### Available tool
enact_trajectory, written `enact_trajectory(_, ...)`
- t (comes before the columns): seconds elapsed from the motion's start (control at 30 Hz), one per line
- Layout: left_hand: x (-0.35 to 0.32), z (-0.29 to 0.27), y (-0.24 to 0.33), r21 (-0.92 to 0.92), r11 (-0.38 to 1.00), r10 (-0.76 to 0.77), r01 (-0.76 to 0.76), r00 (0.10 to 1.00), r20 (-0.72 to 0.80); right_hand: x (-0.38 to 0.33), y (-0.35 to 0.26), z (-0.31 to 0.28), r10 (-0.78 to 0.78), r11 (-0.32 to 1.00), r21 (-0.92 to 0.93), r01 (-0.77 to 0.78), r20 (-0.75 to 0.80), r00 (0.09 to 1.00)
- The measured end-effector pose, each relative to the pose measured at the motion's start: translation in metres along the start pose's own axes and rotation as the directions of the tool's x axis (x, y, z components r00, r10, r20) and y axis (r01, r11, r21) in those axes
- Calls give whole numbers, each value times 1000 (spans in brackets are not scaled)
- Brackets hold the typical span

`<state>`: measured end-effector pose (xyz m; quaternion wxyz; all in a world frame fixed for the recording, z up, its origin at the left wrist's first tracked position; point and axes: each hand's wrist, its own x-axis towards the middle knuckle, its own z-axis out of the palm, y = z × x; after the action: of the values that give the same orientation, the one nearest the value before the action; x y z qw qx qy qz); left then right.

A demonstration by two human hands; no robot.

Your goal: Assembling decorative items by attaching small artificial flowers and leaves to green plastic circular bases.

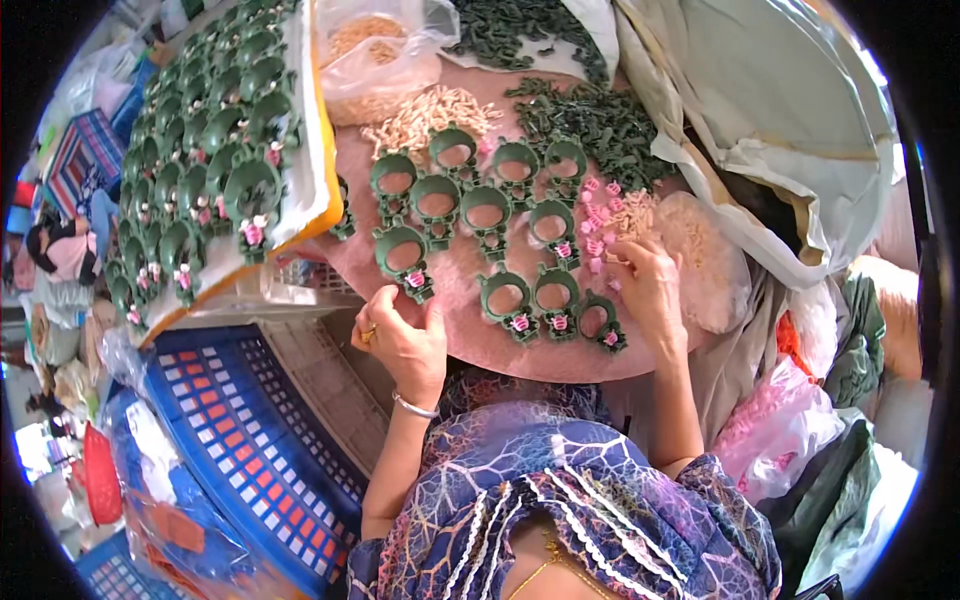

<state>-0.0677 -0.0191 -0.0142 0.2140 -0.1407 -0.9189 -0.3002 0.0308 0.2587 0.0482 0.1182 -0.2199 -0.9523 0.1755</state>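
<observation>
Several green plastic ring-shaped pieces (485, 207) lie in rows on the round pink tabletop, some with a small pink flower at the lower end. My left hand (405, 340) is at the table's near edge, fingers curled and thumb apart, just below a green ring with a pink flower (402, 250). Whether it touches that piece is unclear. At the right, my right hand (648, 285) has its fingers bent together beside small pink flower pieces (597, 215) and pale little parts (635, 213). Anything between those fingertips is too small to name.
A yellow-edged white board (318, 130) full of similar green pieces leans at the left. Pale sticks (430, 115) and dark green parts (590, 125) are heaped at the back. A large pale sack (780, 90) borders the right, a blue plastic basket (250, 430) the lower left.
</observation>
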Motion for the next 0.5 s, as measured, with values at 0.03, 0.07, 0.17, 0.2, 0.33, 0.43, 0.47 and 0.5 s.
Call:
enact_trajectory(0.03, 2, 0, 0, -22, 999, 39, -40, 999, -28, 2, 1, 6, 62, 993, 102, -61, -6, 998)
enact_trajectory(0.07, 2, 2, -2, -62, 994, 89, -93, 994, -64, 4, -3, 7, 73, 992, 107, -71, -8, 997)
enact_trajectory(0.17, -1, 1, -1, -93, 978, 179, -189, 978, -110, 15, -14, 11, 40, 999, 21, -39, -63, 997)
enact_trajectory(0.2, -2, 0, 1, -88, 973, 202, -211, 973, -109, 18, -14, 12, 37, 999, 32, -35, -58, 998)
enact_trajectory(0.33, 0, 6, 5, -114, 946, 295, -305, 951, -94, 24, -8, 13, 19, 999, -52, -16, 66, 998)
enact_trajectory(0.43, -3, 12, 4, -164, 934, 302, -317, 947, -112, 28, -17, 6, -2, 999, 39, 2, 2, 1000)
enact_trajectory(0.47, -3, 13, 4, -151, 936, 300, -318, 945, -129, 31, -25, 1, 18, 996, 92, -17, -1, 1000)
enact_trajectory(0.5, -2, 15, 5, -148, 935, 301, -321, 942, -146, 35, -26, 2, -4, 979, 202, 2, 8, 1000)
